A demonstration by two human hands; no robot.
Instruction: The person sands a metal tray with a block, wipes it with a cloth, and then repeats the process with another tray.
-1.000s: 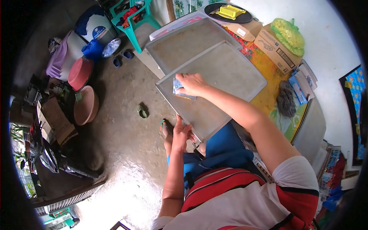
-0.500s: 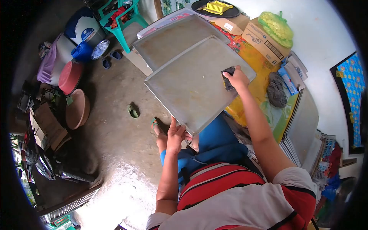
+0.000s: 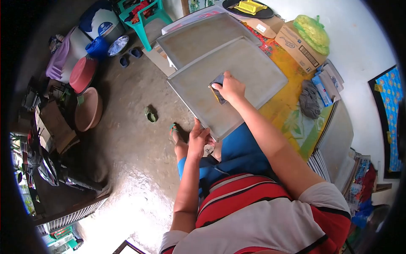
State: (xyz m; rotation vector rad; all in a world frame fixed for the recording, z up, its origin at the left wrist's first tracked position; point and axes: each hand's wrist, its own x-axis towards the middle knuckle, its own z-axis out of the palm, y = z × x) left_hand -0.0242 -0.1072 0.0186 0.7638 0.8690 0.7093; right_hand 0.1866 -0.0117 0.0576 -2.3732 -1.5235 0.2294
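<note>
Two metal trays (image 3: 253,67) (image 3: 198,36), two hands (image 3: 230,88) (image 3: 198,139), one scrub pad (image 3: 218,82), one cardboard box (image 3: 296,44).

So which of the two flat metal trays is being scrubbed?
The nearer tray, the one lying over the far tray. The right hand presses a pad onto it, and the left hand steadies its near edge.

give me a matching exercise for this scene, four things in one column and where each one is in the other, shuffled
Things:
1. dark flat scrubbing pad
2. left hand
3. yellow-green mesh bag
4. grey crumpled rag

Places:
A. on top of the brown cardboard box
B. at the near edge of the large grey metal baking tray
C. under the right hand, on the tray
D. on the yellow floral cloth

Pairs: 1-C, 2-B, 3-A, 4-D
</note>
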